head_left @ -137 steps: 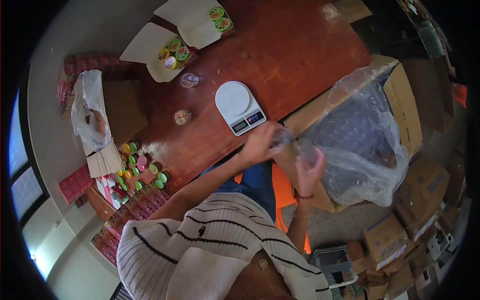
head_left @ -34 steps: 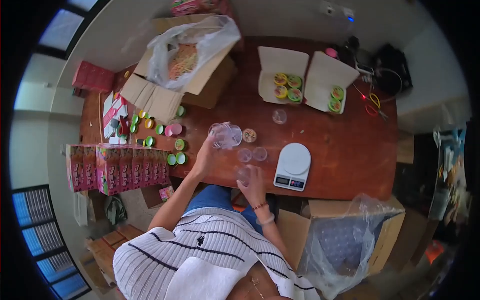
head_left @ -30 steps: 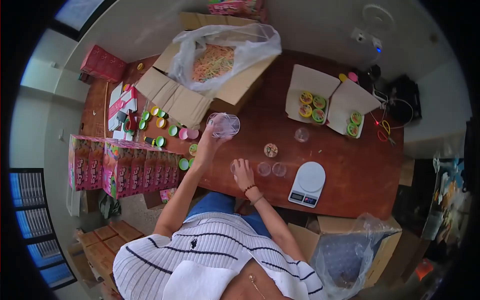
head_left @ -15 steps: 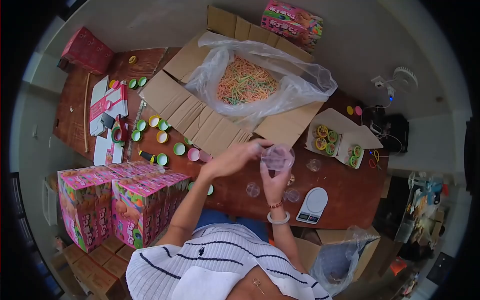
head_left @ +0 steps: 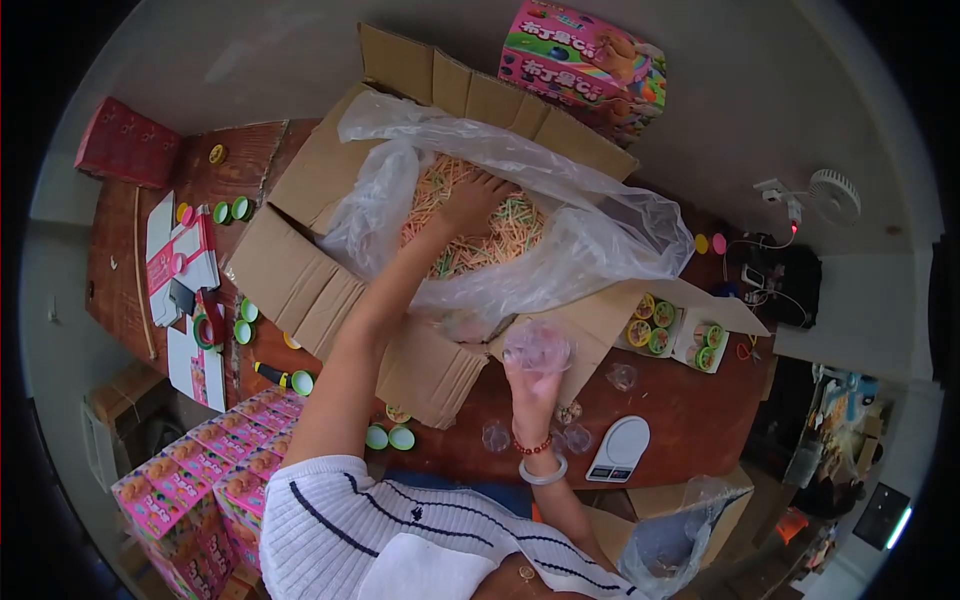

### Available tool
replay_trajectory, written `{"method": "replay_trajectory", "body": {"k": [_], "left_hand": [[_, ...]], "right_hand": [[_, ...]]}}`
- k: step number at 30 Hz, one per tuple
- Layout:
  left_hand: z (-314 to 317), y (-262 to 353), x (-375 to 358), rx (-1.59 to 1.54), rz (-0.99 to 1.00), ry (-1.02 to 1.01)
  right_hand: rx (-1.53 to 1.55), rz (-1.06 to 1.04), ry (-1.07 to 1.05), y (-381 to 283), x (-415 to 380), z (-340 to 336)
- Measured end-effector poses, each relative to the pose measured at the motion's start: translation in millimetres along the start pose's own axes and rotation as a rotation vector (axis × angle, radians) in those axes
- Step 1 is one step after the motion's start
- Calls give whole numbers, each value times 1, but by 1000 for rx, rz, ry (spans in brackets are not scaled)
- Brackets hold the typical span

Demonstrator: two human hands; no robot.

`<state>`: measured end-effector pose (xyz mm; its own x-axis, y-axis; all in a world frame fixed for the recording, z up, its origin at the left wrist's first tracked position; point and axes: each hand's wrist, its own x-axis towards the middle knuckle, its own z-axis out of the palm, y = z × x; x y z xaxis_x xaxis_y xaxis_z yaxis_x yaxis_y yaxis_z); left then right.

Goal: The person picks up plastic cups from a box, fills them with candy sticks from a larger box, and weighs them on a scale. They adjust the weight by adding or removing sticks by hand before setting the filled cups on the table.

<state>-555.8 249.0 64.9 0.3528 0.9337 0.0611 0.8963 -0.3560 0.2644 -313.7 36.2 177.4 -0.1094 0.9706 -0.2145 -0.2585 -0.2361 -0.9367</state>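
Observation:
My left hand (head_left: 474, 204) reaches into the cardboard box (head_left: 310, 290) and lies on a heap of short pastel sticks (head_left: 455, 262), pink, orange and green. Its fingers look spread on top of the sticks. A clear plastic bag (head_left: 375, 215) lines the box around the heap. In front of the box, my right hand (head_left: 533, 390) is closed around a clear plastic cup (head_left: 540, 346) held above the table. The cup's contents, if any, cannot be made out. Beads and a pale bangle circle that wrist.
A white kitchen scale (head_left: 625, 440) stands right of my right hand, near small clear plastic pieces (head_left: 621, 376). Filled tubs sit in a white carton (head_left: 690, 345). Pink printed boxes (head_left: 190, 480) stack at lower left; green tubs (head_left: 401, 437) lie nearby. A fan (head_left: 833, 195) is at the wall.
My left hand has moved from beside the cup, forward and left, into the box onto the sticks. My right hand, still holding the cup, has shifted slightly down and left in view.

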Motion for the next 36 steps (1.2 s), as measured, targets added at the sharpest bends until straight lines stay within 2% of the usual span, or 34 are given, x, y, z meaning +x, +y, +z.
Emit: {"method": "replay_trajectory", "body": {"k": [1, 4, 6, 7, 8, 9, 10, 12, 13, 14, 15, 16, 17, 19, 20, 21, 22, 23, 24, 25, 27, 28, 30, 31, 32, 34, 36], "left_hand": [[6, -1, 3, 9, 0, 133], [11, -1, 0, -152, 3, 144], [13, -2, -9, -198, 20, 200], [5, 1, -15, -318, -58, 214], [-3, 5, -23, -433, -138, 228], [0, 5, -35, -422, -148, 325], [-3, 6, -43, -416, -147, 324], [-11, 10, -59, -788, -261, 343], [-14, 12, -68, -783, -265, 343], [-17, 16, -76, -995, -353, 255], [-20, 20, -84, -1205, -439, 162], [-28, 28, -89, -1328, -573, 176], [-29, 30, -90, -1323, -574, 180], [-24, 31, -91, -1426, -667, 411], [-27, 28, -92, -1555, -579, 415], [-33, 26, -95, -1553, -569, 413], [-41, 24, -100, -1345, -457, 426], [-47, 24, -102, -1138, -347, 433], [-65, 35, -90, -1805, -600, 442], [-82, 44, -83, -1803, -595, 437], [-108, 59, -79, -1531, -272, 625], [-114, 64, -80, -1398, -248, 591], [-100, 69, -77, -1346, -185, 649], [-89, 62, -78, -1126, -235, 557], [-76, 58, -79, -1122, -235, 560], [-76, 68, -81, -1437, -250, 496], [-76, 66, -77, -1494, -233, 476]], "right_hand": [[-1, 32, -7, -1, 0, -3], [106, 150, -24, -9, 11, -1], [-22, 92, -78, -5, 27, -4], [-141, 33, -131, -5, 34, -3], [-138, 34, -135, -6, 42, -3], [-119, 44, -164, -9, 49, -1], [-99, 52, -191, -11, 58, 1], [-89, 86, -197, -20, 72, 5], [-88, 126, -203, -23, 78, 9], [-83, 128, -211, -22, 85, 11], [163, 205, -202, -17, 92, 14], [408, 280, -191, -17, 99, 21], [411, 279, -196, -16, 104, 28], [460, 256, -192, -19, 113, 43], [463, 250, -190, -18, 118, 50], [168, 127, -205, -16, 125, 55], [-128, 6, -213, -11, 132, 58], [-126, 2, -206, 2, 142, 57], [-351, -189, -195, 22, 154, 54], [-576, -379, -182, 32, 160, 53], [-589, -345, -176, 28, 155, 64], [-605, -307, -175, 26, 153, 70], [-589, -278, -168, 26, 149, 79], [-576, -252, -160, 29, 149, 81], [-386, -333, -199, 38, 153, 86], [-382, -329, -245, 37, 155, 86], [-380, -323, -284, 39, 158, 84]]}}
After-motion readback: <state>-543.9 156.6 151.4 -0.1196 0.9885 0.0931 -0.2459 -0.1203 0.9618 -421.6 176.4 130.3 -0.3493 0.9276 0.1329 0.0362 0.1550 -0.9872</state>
